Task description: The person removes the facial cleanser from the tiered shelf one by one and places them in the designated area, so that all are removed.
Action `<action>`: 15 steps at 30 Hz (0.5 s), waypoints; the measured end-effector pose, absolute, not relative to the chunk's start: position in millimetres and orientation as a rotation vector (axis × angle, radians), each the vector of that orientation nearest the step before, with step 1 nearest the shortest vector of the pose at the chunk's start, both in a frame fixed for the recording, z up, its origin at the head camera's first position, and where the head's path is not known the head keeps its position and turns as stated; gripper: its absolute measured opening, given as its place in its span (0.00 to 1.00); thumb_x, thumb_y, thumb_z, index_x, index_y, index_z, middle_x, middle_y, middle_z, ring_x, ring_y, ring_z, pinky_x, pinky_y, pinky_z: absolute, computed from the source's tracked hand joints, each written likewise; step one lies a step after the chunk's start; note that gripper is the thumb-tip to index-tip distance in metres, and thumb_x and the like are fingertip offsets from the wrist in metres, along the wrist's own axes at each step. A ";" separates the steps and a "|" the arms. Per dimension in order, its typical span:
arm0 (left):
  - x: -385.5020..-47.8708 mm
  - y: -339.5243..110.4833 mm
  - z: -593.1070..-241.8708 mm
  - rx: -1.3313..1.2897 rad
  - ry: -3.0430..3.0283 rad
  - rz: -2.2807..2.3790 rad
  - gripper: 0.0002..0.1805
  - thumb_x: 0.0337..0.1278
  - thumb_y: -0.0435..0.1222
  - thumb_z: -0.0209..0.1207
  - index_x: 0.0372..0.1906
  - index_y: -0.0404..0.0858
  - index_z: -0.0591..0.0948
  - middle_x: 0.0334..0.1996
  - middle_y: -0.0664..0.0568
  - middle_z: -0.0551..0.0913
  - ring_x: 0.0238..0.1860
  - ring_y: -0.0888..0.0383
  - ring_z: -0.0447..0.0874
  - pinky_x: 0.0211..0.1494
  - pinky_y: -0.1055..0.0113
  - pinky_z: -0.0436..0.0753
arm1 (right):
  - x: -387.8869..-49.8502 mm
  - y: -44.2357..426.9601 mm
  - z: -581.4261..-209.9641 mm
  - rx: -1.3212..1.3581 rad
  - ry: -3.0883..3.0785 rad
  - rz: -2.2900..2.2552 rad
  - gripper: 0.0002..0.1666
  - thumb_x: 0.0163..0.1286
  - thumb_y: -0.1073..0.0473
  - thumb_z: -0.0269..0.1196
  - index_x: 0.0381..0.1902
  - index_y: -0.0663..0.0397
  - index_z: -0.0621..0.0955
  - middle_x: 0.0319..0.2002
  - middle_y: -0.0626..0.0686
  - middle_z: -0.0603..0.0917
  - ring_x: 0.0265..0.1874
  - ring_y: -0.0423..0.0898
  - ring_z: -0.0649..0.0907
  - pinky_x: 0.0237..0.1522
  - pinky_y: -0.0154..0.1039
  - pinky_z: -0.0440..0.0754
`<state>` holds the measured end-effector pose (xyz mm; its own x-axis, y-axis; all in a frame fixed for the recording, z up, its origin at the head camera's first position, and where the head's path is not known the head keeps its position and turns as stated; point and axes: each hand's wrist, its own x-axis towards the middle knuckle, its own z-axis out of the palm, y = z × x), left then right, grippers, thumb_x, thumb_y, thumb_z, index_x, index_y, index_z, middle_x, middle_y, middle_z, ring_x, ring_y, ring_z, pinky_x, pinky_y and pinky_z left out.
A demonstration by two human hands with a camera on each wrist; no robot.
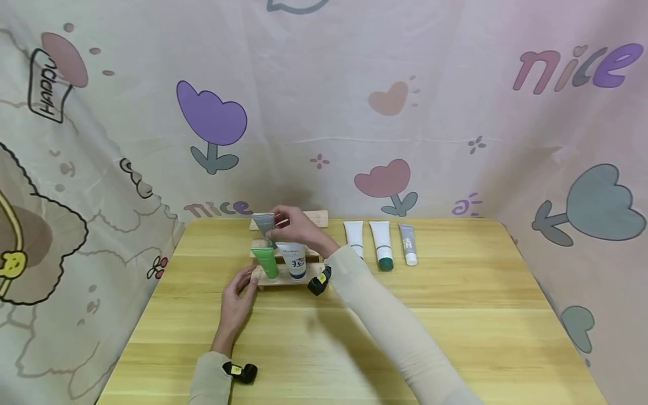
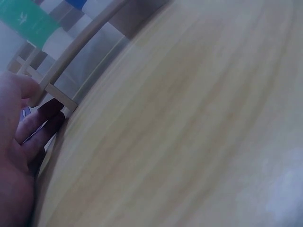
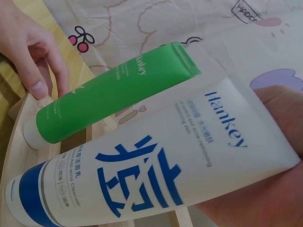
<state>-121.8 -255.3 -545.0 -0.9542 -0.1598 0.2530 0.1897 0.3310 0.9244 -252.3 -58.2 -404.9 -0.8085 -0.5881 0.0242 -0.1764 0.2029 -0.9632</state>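
A stepped wooden rack point(image 1: 278, 282) stands at the table's left back. My left hand point(image 1: 237, 298) grips its front left end; in the left wrist view, fingers reach around the rack's corner point(image 2: 63, 97). My right hand point(image 1: 300, 226) holds a grey squeeze tube point(image 1: 262, 221) by its upper part over the middle step; its lower end is partly hidden. On the front step stand a green tube point(image 1: 266, 262) and a white tube with blue lettering point(image 1: 295, 260), both cap down. They block the grey tube in the right wrist view, where the white tube point(image 3: 147, 170) is nearest.
Right of the rack lie a white tube point(image 1: 353, 230), a white tube with a green cap point(image 1: 381, 235) and a grey tube with a white cap point(image 1: 408, 242), in a row on the wooden table point(image 1: 455, 315). A printed cloth point(image 1: 324, 112) hangs behind.
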 end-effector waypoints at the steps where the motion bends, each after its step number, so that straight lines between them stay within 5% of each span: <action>1: -121.8 -255.1 -544.6 -0.032 -2.299 -1.658 0.19 0.74 0.29 0.57 0.65 0.27 0.77 0.60 0.35 0.81 0.58 0.46 0.81 0.60 0.76 0.77 | -252.7 -58.1 -404.9 -0.714 2.139 -1.626 0.22 0.66 0.68 0.70 0.57 0.61 0.80 0.53 0.62 0.83 0.53 0.56 0.83 0.50 0.40 0.85; 15: -121.2 -253.7 -544.1 -0.013 -2.311 -1.657 0.19 0.75 0.30 0.57 0.65 0.28 0.77 0.63 0.36 0.80 0.60 0.41 0.80 0.64 0.71 0.76 | -255.6 -56.2 -407.2 -0.650 2.168 -1.586 0.13 0.67 0.65 0.71 0.48 0.58 0.84 0.48 0.55 0.86 0.48 0.48 0.84 0.49 0.39 0.85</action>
<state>-121.2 -253.7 -544.1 -0.9559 -0.1637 0.2439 0.1786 0.3354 0.9250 -255.6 -56.2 -407.2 -0.8227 -0.5678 -0.0289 -0.1445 0.2580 -0.9553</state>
